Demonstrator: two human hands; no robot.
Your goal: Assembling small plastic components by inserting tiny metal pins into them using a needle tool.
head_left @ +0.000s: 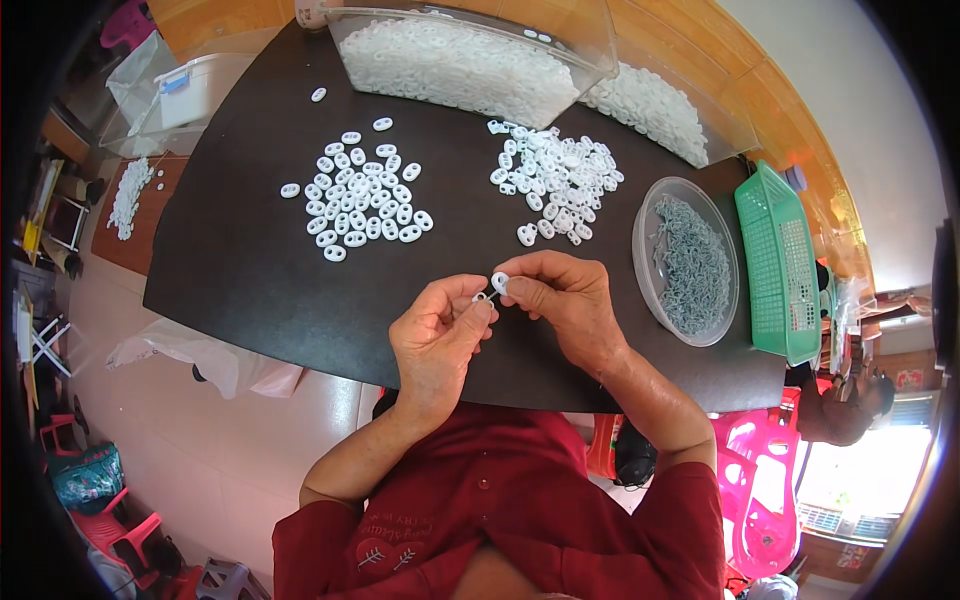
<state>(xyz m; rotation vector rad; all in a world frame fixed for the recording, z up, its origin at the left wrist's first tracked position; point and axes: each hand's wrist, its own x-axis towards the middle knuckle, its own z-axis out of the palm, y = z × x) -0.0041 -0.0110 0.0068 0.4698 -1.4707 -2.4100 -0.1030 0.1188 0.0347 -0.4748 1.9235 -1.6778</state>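
Note:
Over the near part of the dark table [280, 300], my two hands meet, fingertip to fingertip. My right hand [575, 310] pinches a white oval plastic piece with a hole [500, 284] between thumb and forefinger. Just beside it, my left hand [440, 340] is closed on a small white piece [482, 298], partly covered by the fingers. A thin pin-like bit shows between the two pieces, too small to tell more. Beyond my left hand lies a heap of white two-holed oval pieces [355, 205]. Farther right is a second heap of small white pieces [560, 175].
Right of my hands stands a round clear tub [641, 262] of grey metal screws [697, 268], beside a green plastic basket [787, 265]. Clear bins [600, 45] of white pieces line the far edge. A pink plastic chair [760, 490] is at lower right; another person [845, 410] sits beyond.

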